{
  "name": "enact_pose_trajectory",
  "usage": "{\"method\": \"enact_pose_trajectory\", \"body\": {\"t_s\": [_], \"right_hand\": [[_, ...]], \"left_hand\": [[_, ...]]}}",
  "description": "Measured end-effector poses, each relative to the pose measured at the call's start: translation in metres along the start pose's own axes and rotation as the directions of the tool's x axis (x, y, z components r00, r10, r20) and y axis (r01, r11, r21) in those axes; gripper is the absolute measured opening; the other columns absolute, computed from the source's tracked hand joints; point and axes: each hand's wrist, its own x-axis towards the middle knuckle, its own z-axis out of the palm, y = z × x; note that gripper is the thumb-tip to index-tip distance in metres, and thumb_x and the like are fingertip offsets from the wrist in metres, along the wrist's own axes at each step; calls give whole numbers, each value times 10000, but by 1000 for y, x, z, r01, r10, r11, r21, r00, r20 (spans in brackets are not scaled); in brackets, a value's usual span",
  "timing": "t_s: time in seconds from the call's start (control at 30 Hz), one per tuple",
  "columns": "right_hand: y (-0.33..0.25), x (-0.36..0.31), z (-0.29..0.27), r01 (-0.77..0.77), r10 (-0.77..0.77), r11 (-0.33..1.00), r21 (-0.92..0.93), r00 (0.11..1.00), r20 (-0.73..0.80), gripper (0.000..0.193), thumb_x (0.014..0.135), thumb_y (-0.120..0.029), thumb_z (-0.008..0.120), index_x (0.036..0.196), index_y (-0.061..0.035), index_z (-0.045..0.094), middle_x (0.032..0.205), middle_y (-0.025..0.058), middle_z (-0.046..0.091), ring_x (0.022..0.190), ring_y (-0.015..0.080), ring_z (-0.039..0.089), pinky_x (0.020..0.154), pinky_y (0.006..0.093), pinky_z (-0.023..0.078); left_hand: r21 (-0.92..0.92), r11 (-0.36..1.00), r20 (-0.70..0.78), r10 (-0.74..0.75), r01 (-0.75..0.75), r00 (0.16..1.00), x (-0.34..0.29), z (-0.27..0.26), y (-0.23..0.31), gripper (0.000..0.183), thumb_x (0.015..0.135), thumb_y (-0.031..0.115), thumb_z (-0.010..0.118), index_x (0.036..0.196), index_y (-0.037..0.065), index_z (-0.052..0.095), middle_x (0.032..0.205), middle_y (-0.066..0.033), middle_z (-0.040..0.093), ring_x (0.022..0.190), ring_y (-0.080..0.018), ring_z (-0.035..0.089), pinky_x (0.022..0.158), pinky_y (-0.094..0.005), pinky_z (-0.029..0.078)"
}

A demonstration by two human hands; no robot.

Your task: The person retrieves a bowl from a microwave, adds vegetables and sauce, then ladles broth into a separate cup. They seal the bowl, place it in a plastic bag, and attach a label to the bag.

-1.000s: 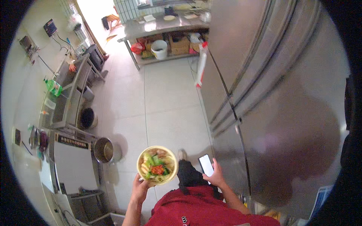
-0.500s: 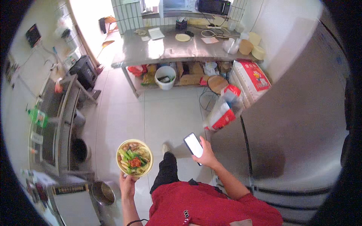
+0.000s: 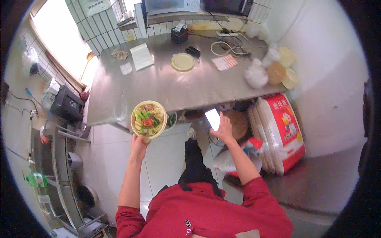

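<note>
My left hand (image 3: 139, 147) grips a round pale bowl (image 3: 159, 133) from below at its near side. Noodles, green vegetables and a red chili topping (image 3: 147, 121) fill it, and it is held level near the table's front edge. In my right hand (image 3: 224, 130) is a smartphone (image 3: 213, 119) with a bright white screen, held out by its right side. Ahead stands a steel table (image 3: 115, 91). A round pale lid (image 3: 183, 62) lies on its top, next to a small black object (image 3: 193, 52).
On the table are a white pad (image 3: 141, 56), a black receipt printer (image 3: 179, 35), a looped white cable (image 3: 222, 49), a pink sheet (image 3: 225, 62) and stacked bowls (image 3: 276, 73). Large sacks (image 3: 278, 131) stand at the right. A metal rack (image 3: 59, 166) runs along the left.
I have stepped forward, so the steel table is much closer. The bowl and phone stay in my hands, both now further forward, near the table's front edge.
</note>
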Motion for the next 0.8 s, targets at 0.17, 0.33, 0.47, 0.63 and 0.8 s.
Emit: {"method": "enact_pose_trajectory", "body": {"t_s": [0.17,0.33,0.47,0.63,0.8], "right_hand": [[24,169,54,8,24,984,-178,984,177,955,673,-351,801,1426,-13,323,1252,186,499,1164,364,470,910,516,431],[5,272,84,230,-144,948,-220,927,345,703,714,-308,789,1289,-27,496,1259,170,508,1174,341,480,939,475,415],[-13,348,137,518,-477,831,-201,851,220,491,724,-262,748,1132,-32,599,1185,173,558,1158,328,502,944,458,416],[-20,391,166,596,-512,795,-113,760,401,243,699,-202,703,879,-41,674,993,155,620,1044,322,564,909,444,433],[-64,354,41,495,-447,869,7,778,441,224,737,-210,652,838,-11,641,903,199,604,878,366,575,759,478,469]], "left_hand": [[-104,993,-181,28,-48,983,131,46,1,436,848,-47,507,1261,77,440,1251,-108,550,1083,-254,589,856,-413,522],[-234,967,-329,16,-98,944,188,62,0,528,831,-78,502,1322,97,413,1276,-101,536,1099,-260,583,868,-408,523],[-219,973,-316,-3,-70,949,199,69,1,455,917,17,539,1341,91,394,1246,-112,555,1067,-262,599,876,-413,525],[428,807,-591,-90,407,802,181,103,59,322,1000,268,530,1183,5,559,1037,-121,640,888,-185,648,722,-302,540],[710,597,-105,616,-375,781,291,204,169,600,914,4,441,1493,56,292,1506,-158,347,1377,-245,367,1093,-385,358]]}}
